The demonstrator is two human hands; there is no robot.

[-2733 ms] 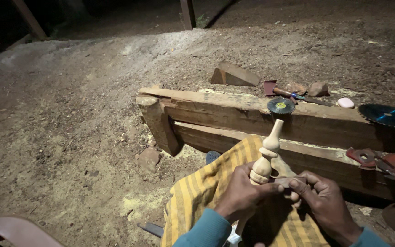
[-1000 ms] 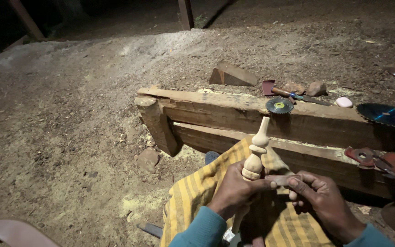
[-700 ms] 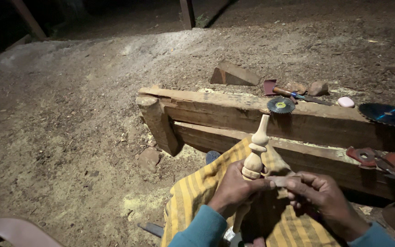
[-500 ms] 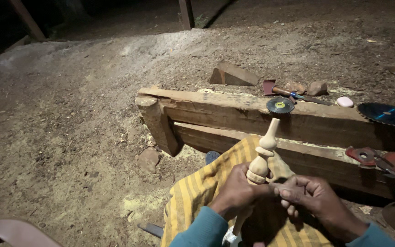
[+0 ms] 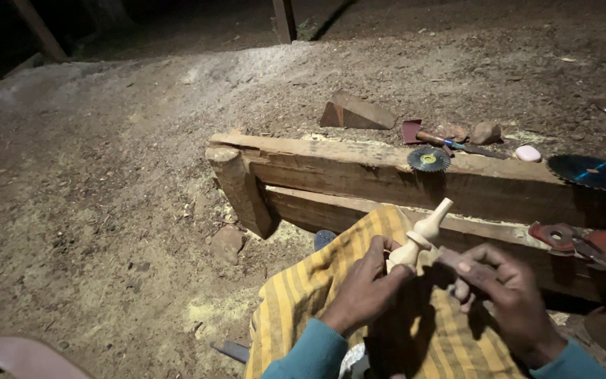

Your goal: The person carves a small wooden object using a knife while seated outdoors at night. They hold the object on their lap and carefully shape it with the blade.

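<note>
Left hand [image 5: 362,288] grips wooden spindle [image 5: 421,236]; right hand [image 5: 506,291] beside.

Pale turned wooden finial [image 5: 421,237], bulbous with tapered tip, tilted up-right above striped cloth [image 5: 317,295].

A rough woodworking workshop with a bare dirt floor [image 5: 106,182], dimly lit, with pale sawdust [image 5: 212,309] scattered across the ground. Heavy, worn wooden beams [image 5: 345,168] lie low on the floor as a work support. On and beside them rest a small circular saw blade [image 5: 428,159], a larger dark saw blade [image 5: 593,173], a chisel [image 5: 450,140], a wooden wedge [image 5: 355,112] and red metal fittings [image 5: 583,242]. In the foreground, hands hold a pale turned wooden spindle [image 5: 421,238] over a yellow striped cloth [image 5: 317,288] spread across the lap
</note>
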